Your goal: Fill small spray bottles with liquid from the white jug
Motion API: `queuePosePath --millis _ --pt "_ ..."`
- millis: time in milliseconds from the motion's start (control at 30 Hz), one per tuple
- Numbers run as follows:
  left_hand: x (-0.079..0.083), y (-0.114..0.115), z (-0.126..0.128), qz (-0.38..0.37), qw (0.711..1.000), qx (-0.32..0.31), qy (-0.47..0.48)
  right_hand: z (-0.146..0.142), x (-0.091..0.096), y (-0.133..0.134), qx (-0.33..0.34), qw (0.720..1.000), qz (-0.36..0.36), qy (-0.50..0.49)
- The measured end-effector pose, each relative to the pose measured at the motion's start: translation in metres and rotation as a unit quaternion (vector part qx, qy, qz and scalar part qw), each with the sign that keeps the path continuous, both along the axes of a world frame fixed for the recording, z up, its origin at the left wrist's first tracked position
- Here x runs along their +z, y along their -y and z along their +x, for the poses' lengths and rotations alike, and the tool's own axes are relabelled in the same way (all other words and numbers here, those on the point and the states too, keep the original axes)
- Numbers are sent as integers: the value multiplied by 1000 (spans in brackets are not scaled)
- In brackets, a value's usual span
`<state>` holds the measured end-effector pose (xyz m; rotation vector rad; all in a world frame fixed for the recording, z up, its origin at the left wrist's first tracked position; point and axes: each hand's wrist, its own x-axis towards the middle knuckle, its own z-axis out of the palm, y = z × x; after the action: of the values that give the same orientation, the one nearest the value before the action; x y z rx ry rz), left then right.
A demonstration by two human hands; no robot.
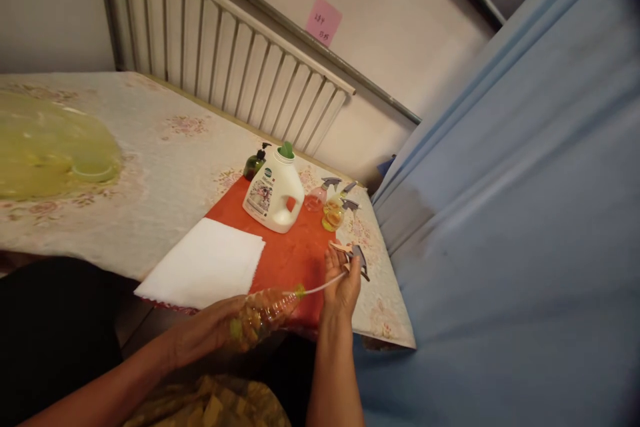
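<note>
Home room: wall radiator point(235, 60), floral tablecloth point(165, 147) on table, blue curtain point(525, 213), detergent jug point(274, 193) on red mat point(290, 253).

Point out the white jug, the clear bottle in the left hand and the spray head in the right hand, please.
white jug point(262, 197): head view, on its label.
clear bottle point(273, 310): head view, on its shoulder.
spray head point(360, 259): head view, on its grey trigger.

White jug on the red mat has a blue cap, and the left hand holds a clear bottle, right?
Almost. In the head view the white jug has a green cap, not a blue one. It does stand on the red mat, and the left hand holds the clear bottle.
</note>
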<state>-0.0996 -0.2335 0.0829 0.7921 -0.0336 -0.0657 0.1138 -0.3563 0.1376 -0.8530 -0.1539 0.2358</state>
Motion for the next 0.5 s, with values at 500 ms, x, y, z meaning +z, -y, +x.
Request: queuePosePath --millis 500 --pt "-20 -28 -10 -130 987 78 -55 67 -59 -18 -46 983 -104 -145"
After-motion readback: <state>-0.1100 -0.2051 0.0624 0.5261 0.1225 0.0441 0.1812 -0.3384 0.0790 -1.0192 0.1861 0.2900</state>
